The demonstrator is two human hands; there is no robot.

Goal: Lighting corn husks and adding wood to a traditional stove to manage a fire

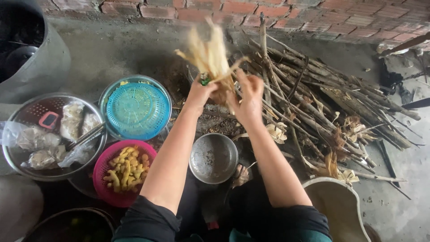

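Observation:
My left hand (pixel 200 92) grips the base of a bundle of dry pale corn husks (pixel 210 56) that sticks upward, together with a small green object (pixel 205 81) at the fingers. My right hand (pixel 247 98) is closed around the same bundle from the right, fingers partly spread. Both hands hover above a blackened patch of concrete floor and a small round metal lid (pixel 213 157). The husks are blurred.
A pile of dry sticks and husks (pixel 322 103) lies right. Left stand a turquoise plastic basket (pixel 138 111) in a metal bowl, a pink basket of yellow roots (pixel 123 172), a metal colander with wrapped bags (pixel 47 134), a grey pot (pixel 40 58). A beige bucket (pixel 336 206) sits bottom right; brick wall (pixel 313 18) behind.

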